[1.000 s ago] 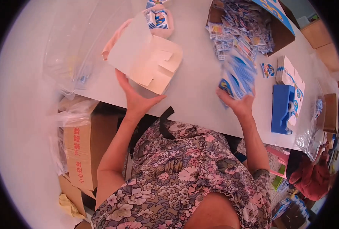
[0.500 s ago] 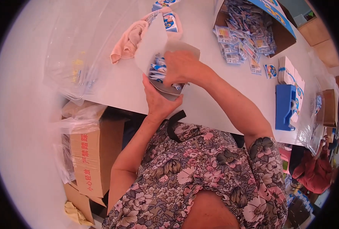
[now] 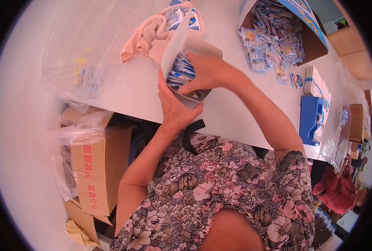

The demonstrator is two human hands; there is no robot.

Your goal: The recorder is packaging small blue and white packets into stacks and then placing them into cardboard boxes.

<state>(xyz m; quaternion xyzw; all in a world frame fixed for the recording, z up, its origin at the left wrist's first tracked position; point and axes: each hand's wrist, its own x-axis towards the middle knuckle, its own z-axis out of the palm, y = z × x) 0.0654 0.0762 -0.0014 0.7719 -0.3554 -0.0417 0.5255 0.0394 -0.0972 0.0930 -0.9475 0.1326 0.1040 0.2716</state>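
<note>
A small open carton (image 3: 194, 101), pale inside with a raised flap, is tilted on the table in front of me. Its near end rests in my left hand (image 3: 175, 108), the thumb and fingers gripping opposite sides. Inside stand several small blue-and-white striped packets (image 3: 182, 70) in a row. My right hand (image 3: 207, 73) reaches into the carton's mouth from the right. Its thumb and fingers are spread apart over the packets, touching them; some fingertips are hidden.
Beyond the carton lie a pink cloth (image 3: 142, 39) and more packets (image 3: 193, 19). A large box (image 3: 315, 52) spills packets at the far right. Near it are a blue tape dispenser (image 3: 310, 119) and flat cartons (image 3: 312, 79). Clear plastic (image 3: 64, 46) covers the left; a cardboard box (image 3: 92, 175) stands below.
My right hand has shifted slightly right and opened wider, uncovering more packets in the carton. My left hand keeps its grip. The whole view has shifted a little.
</note>
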